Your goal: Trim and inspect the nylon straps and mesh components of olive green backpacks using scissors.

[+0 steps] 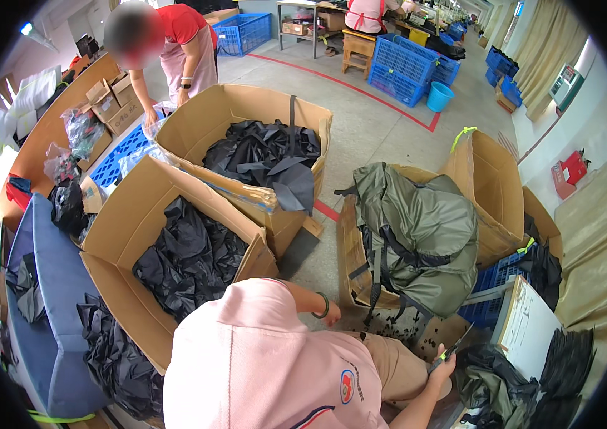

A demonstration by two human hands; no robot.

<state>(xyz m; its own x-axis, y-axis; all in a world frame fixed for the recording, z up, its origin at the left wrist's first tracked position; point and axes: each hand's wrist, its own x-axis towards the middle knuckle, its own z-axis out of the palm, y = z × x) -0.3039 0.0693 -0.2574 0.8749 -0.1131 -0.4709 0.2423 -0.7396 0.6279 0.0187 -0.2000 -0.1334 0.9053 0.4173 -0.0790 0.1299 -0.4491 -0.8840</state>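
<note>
My left hand (331,314), with a dark green bangle at the wrist, hangs in front of me between the boxes. Its fingers look curled closed, and nothing shows in them. Low on the right, my right hand (442,365) is closed around the handles of a pair of scissors (449,350), blades pointing up and to the right. A large olive-green fabric bag (418,232) with black straps lies over a cardboard box (352,250) ahead. Neither hand touches it. Dark green and black fabric pieces (493,379) lie beside my right hand.
Two cardboard boxes of black fabric (193,257) stand to the left. Another tall carton (493,182) and a white board (529,325) are on the right. Black scraps (400,325) litter the floor. A co-worker in red (188,36) bends over a blue pallet (121,154).
</note>
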